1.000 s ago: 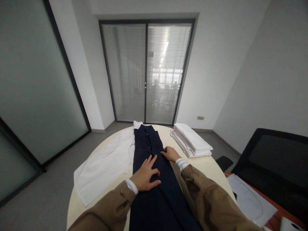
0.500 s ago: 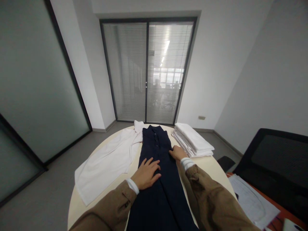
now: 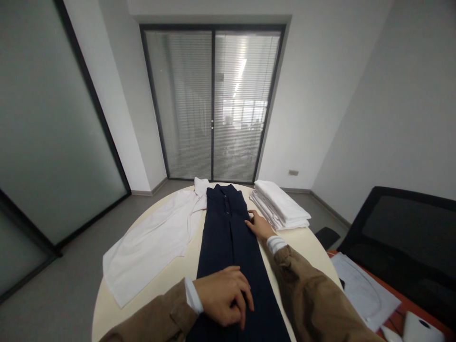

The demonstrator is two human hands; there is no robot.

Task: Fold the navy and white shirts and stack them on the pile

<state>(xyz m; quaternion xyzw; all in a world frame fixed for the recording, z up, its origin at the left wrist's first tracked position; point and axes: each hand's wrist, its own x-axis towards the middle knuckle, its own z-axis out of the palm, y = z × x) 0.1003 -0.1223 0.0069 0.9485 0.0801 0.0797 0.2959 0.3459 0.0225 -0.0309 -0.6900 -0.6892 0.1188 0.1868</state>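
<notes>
A navy blue shirt [image 3: 221, 237] with a collar and a buttoned placket lies lengthwise down the table, folded into a long narrow strip. Over its lower part hovers my left hand [image 3: 224, 294], fingers bent and apart, holding nothing. At the shirt's right edge, below the collar, is my right hand [image 3: 261, 225]. Its fingertips touch the fabric there, spread a little apart and not pinching it. To the left a white shirt [image 3: 153, 237] lies spread at a slant. A stack of folded white clothes [image 3: 283, 204] sits just beyond my right hand.
All the clothes lie on a round cream table [image 3: 103, 304]. On the right stand a black mesh chair [image 3: 402, 242] and an orange-red surface with papers [image 3: 363, 289] and a white object [image 3: 422, 327]. A glass door with blinds [image 3: 213, 104] is beyond.
My left hand has lifted from the middle of the navy shirt and come closer to me, its fingers curling. My right hand has loosened its fingers at the shirt's right edge.
</notes>
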